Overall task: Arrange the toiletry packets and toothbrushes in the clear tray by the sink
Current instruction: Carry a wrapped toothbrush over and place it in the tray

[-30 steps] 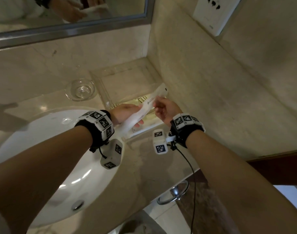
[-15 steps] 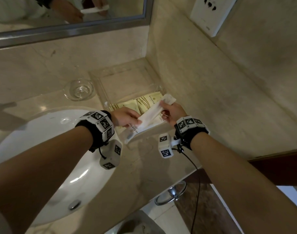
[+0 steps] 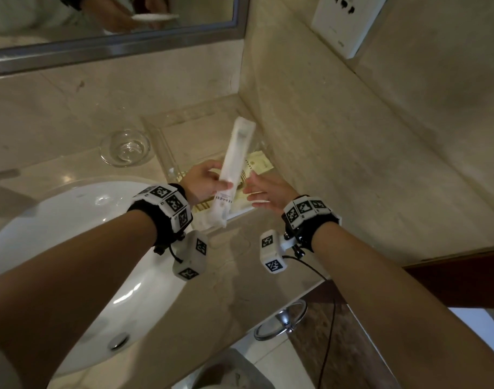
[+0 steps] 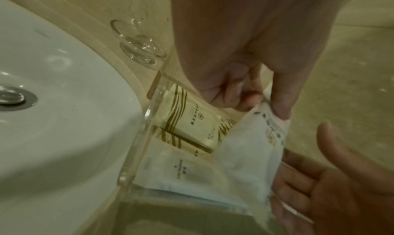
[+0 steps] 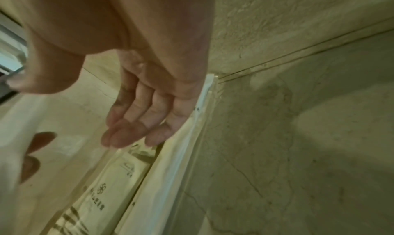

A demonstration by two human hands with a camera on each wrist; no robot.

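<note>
White toothbrush packet [image 3: 234, 167] was held upright-ish, tilted, above the clear tray [image 3: 167, 153], gripped near its lower part by the left hand [image 3: 202, 182], thumb and fingers curled round it; in the left wrist view the thumb [image 4: 281, 104] was seen pressed on the packet's printed end. Right hand [image 3: 268, 192] was kept just beside the packet, not touching it, fingers straight and slightly spread, palm turned toward it, nothing held. Tray was set in the counter corner against the side wall [image 3: 352, 153], right of the sink [image 3: 72, 234]. Cream packets [image 4: 192, 120] with brown stripes were seen lying flat in the tray, and a flat white packet [image 4: 181, 169] at its near end. Another long white packet [image 5: 170, 179] was seen lying along the tray's wall-side edge in the right wrist view. Small glass dish [image 3: 125, 148] was placed on the counter just left of the tray, between sink and back wall. Mirror [image 3: 100, 18] was mounted above.
</note>
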